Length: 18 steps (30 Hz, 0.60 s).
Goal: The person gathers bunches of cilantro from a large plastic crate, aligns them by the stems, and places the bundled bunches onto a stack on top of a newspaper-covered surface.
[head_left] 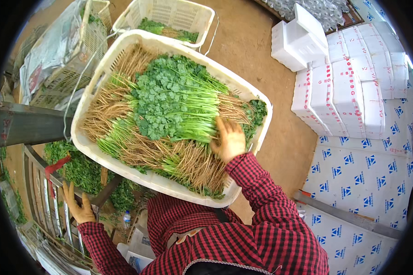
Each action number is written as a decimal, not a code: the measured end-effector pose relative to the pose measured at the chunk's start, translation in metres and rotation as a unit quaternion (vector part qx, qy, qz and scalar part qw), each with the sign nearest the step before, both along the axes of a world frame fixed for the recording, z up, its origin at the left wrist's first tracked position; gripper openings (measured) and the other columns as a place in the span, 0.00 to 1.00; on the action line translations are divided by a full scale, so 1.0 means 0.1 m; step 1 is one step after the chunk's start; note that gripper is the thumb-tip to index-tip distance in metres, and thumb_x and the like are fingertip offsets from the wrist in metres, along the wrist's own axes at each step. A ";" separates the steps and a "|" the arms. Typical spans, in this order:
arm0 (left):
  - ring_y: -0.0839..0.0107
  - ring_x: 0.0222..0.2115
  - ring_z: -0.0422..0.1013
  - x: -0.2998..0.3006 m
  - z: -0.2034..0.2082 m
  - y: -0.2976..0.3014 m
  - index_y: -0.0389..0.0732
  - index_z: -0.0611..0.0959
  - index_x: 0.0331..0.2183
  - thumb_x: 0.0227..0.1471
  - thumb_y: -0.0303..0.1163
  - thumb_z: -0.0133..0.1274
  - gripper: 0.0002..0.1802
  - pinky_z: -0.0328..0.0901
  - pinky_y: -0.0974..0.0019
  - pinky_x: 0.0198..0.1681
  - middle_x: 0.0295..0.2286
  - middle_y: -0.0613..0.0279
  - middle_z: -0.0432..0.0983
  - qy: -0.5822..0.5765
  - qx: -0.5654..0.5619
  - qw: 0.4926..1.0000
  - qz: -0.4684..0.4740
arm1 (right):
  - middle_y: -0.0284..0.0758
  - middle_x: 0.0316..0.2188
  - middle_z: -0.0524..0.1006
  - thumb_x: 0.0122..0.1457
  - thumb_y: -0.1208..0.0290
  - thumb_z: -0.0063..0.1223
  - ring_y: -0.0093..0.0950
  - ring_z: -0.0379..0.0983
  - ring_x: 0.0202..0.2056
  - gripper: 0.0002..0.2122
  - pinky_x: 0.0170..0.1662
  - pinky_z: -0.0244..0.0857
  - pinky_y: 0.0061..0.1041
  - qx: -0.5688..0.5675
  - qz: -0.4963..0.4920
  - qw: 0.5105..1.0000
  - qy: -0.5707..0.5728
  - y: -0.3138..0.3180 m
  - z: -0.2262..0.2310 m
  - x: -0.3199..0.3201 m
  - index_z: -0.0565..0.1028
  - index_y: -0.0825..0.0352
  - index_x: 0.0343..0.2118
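A large cream plastic crate (170,172) holds layers of coriander with long brown roots. On top lies a bunch of coriander (170,98), leaves to the left, pale green stems and roots to the right. My right hand (229,140) is at the right end of this bunch, thumb and fingers curved around the near side where stems meet roots. Down at the left, my left hand (78,204) holds nothing, its fingers apart beside a metal rack (46,183) with a red cloth strip (57,167) on it.
Another crate (206,20) with greens stands behind. A stacked crate with a plastic sheet (50,64) is at the far left. Loose greens (78,169) and a water bottle (126,219) lie below. White foam boxes (330,98) are stacked at right by a printed panel (348,178).
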<state>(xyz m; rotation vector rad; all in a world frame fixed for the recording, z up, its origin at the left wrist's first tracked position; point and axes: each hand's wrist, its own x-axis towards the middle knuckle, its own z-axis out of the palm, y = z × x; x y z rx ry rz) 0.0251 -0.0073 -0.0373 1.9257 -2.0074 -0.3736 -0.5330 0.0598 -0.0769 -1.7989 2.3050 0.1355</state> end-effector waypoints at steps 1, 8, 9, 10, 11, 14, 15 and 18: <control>0.49 0.70 0.46 -0.02 -0.02 0.00 0.44 0.74 0.61 0.63 0.40 0.51 0.27 0.43 0.42 0.72 0.68 0.54 0.57 0.014 0.000 1.000 0.003 | 0.44 0.68 0.62 0.50 0.50 0.68 0.45 0.56 0.68 0.48 0.71 0.48 0.47 -0.022 -0.007 1.000 0.009 -0.05 0.02 -0.08 0.54 0.60 0.71; 0.50 0.70 0.48 0.11 -0.13 0.03 0.45 0.75 0.62 0.63 0.42 0.51 0.28 0.44 0.40 0.71 0.67 0.55 0.59 -0.020 -0.029 0.999 -0.011 | 0.43 0.68 0.62 0.47 0.56 0.71 0.47 0.57 0.68 0.46 0.70 0.50 0.49 -0.048 0.024 0.997 0.046 -0.10 -0.09 -0.13 0.58 0.58 0.70; 0.49 0.70 0.48 0.09 -0.15 0.00 0.45 0.75 0.62 0.62 0.42 0.51 0.28 0.44 0.40 0.71 0.67 0.55 0.59 -0.014 -0.033 0.999 -0.014 | 0.43 0.68 0.62 0.47 0.56 0.71 0.47 0.57 0.68 0.47 0.70 0.50 0.49 -0.061 0.023 0.996 0.053 -0.10 -0.06 -0.20 0.58 0.58 0.70; 0.50 0.70 0.48 0.12 -0.17 0.04 0.45 0.75 0.61 0.64 0.46 0.51 0.29 0.44 0.40 0.71 0.67 0.55 0.59 -0.024 -0.039 0.999 -0.016 | 0.44 0.68 0.60 0.46 0.57 0.72 0.47 0.56 0.68 0.47 0.71 0.49 0.49 -0.051 0.016 0.997 0.049 -0.14 -0.02 -0.23 0.58 0.59 0.70; 0.52 0.70 0.47 0.19 -0.18 0.07 0.48 0.73 0.63 0.65 0.46 0.50 0.28 0.45 0.41 0.71 0.68 0.57 0.58 -0.058 -0.036 0.997 -0.022 | 0.44 0.70 0.58 0.45 0.57 0.72 0.48 0.54 0.69 0.49 0.71 0.48 0.49 -0.021 0.009 0.998 0.055 -0.18 0.02 -0.24 0.56 0.59 0.70; 0.48 0.69 0.51 0.07 -0.11 0.07 0.44 0.74 0.62 0.67 0.45 0.47 0.27 0.45 0.39 0.71 0.66 0.53 0.61 -0.070 -0.051 0.996 -0.002 | 0.45 0.72 0.54 0.45 0.58 0.73 0.48 0.52 0.70 0.53 0.72 0.45 0.49 0.054 0.020 0.996 0.073 -0.23 -0.05 -0.22 0.49 0.58 0.72; 0.47 0.68 0.52 -0.02 -0.07 0.02 0.42 0.74 0.61 0.66 0.42 0.47 0.26 0.46 0.39 0.71 0.65 0.52 0.62 -0.098 -0.068 0.993 -0.024 | 0.45 0.72 0.53 0.45 0.59 0.72 0.48 0.51 0.70 0.54 0.73 0.43 0.49 0.032 0.041 0.995 0.084 -0.22 -0.16 -0.26 0.48 0.58 0.73; 0.44 0.65 0.59 -0.57 0.14 0.11 0.33 0.75 0.59 0.61 0.23 0.47 0.24 0.50 0.40 0.69 0.62 0.42 0.67 -0.098 -0.081 0.987 -0.094 | 0.45 0.73 0.50 0.54 0.56 0.67 0.49 0.47 0.72 0.50 0.73 0.40 0.52 0.087 0.032 0.990 0.109 -0.43 0.12 -0.39 0.46 0.60 0.73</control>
